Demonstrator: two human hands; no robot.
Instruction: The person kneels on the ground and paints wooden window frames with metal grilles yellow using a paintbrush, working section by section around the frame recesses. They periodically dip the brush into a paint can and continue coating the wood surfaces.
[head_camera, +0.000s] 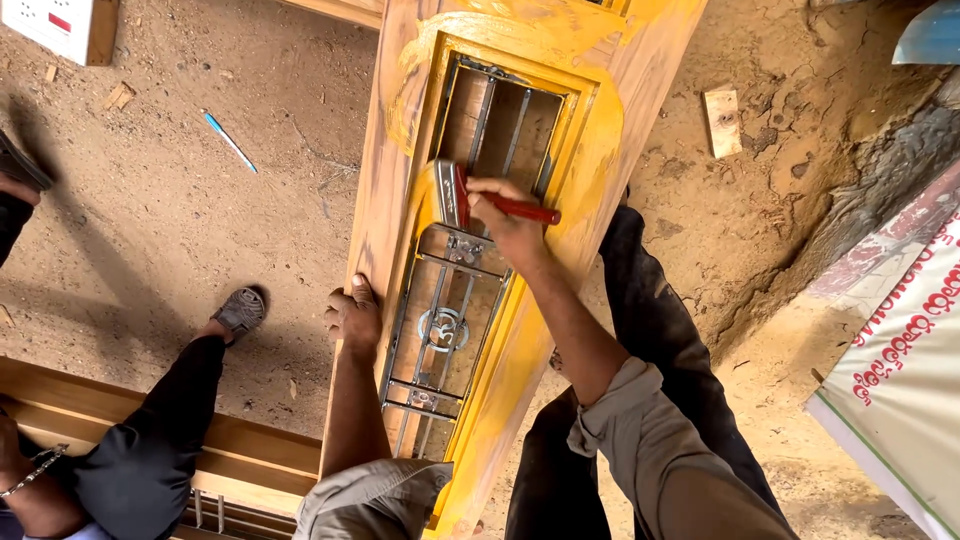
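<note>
A long wooden frame with a metal grille set in its opening lies across the middle of the head view. Wet yellow paint covers the moulding around the opening. My right hand grips a red-handled flat paintbrush, its bristles pressed on the left inner edge of the opening, beside the grille's crossbar. My left hand rests with curled fingers on the bare wood of the frame's left rail, holding nothing.
The ground is sandy dirt. Another person's dark-trousered leg and sandalled foot stand at the left beside a second wooden frame. A blue pen, wood offcuts and a printed sheet lie around.
</note>
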